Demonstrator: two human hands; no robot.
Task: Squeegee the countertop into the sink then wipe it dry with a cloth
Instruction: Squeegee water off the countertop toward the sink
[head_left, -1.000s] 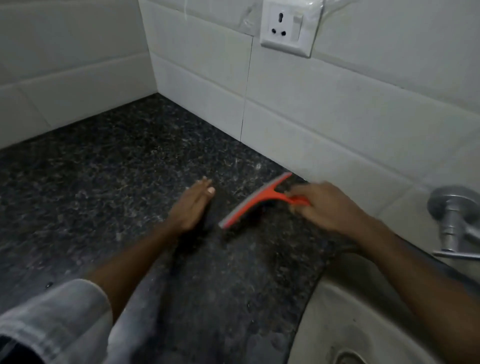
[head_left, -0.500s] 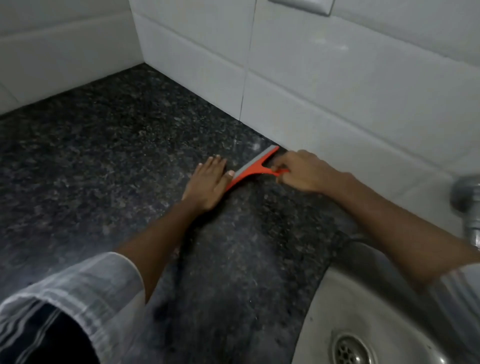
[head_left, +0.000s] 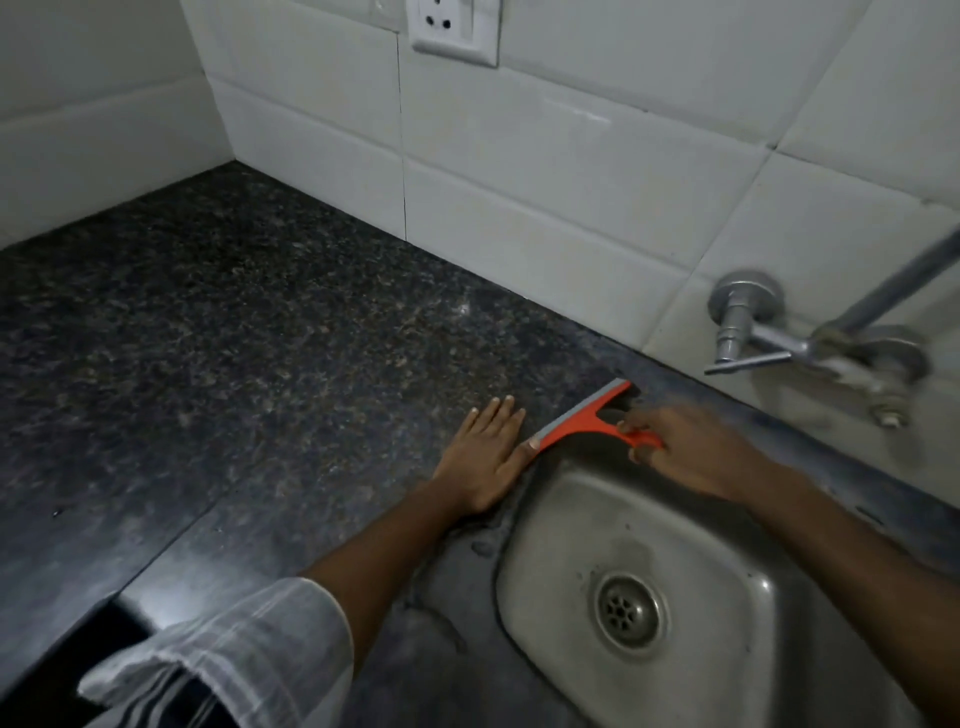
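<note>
An orange squeegee (head_left: 582, 418) with a grey blade lies edge-down on the dark speckled granite countertop (head_left: 234, 338), right at the far left rim of the steel sink (head_left: 571, 525). My right hand (head_left: 691, 449) grips its orange handle from the sink side. My left hand (head_left: 485, 454) rests flat on the counter, fingers spread, its thumb touching the blade's near end. No cloth is in view.
A white tiled wall (head_left: 545, 171) runs along the back of the counter, with a socket (head_left: 452, 26) high up. A metal tap (head_left: 779, 338) juts from the wall above the sink. The drain (head_left: 628, 610) sits low in the basin.
The squeegee has been drawn along the counter toward the sink and now sits at the sink's rim. My left hand followed beside it, still flat. The view pulled back, showing the sink and tap.
</note>
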